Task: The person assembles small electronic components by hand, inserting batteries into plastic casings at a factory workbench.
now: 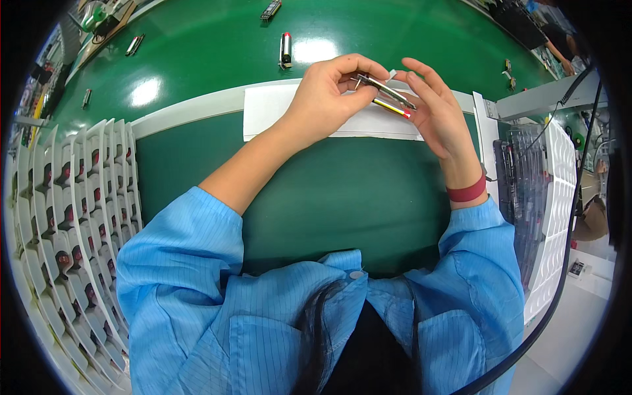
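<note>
A: In the head view, how many hands are at work?

B: Two. The left hand point(329, 95) and the right hand point(438, 108) meet above the white sheet point(270, 108) on the green table point(342, 191). Between them are two slim pieces: a grey metal rod point(385, 91) and a yellow rod with a red tip point(393, 108) just under it.

A: How are the hands set?

B: The left hand pinches the grey rod's near end between thumb and forefinger. The right hand's fingers are loosely curled, touching the far ends of both pieces; how firmly it grips, I cannot tell.

A: Which way do the pieces run?

B: Both long axes slant from upper left to lower right, roughly parallel, the red tip pointing lower right toward the right palm.

A: Anything else countable?

B: One small cylinder with a red cap point(286, 49) lies farther out on the table. White trays point(79, 217) of many red-and-dark parts stand at the left, another white tray stack point(556, 197) at the right. One red wristband point(466, 192) sits on the right wrist.
</note>
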`<state>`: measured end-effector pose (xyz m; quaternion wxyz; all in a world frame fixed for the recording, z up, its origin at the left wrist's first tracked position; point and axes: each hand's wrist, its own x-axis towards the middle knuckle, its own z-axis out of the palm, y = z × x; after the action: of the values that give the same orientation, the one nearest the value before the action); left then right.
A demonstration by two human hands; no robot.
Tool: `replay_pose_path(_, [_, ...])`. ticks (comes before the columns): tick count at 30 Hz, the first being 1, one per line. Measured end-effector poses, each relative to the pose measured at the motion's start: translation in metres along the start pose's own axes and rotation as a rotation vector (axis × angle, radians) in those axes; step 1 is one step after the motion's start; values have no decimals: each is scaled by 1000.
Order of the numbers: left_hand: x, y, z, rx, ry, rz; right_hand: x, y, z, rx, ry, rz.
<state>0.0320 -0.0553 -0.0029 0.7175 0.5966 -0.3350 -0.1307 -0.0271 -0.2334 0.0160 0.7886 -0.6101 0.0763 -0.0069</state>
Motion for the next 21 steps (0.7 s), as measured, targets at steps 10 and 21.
replay_pose_path(10, [0,-2,-2,105,120,-216,-3,5,6,-248,-17,-296])
replay_pose_path(21, [4,6,-9,-257,46,-406,-1,11,12,-691,135,-814])
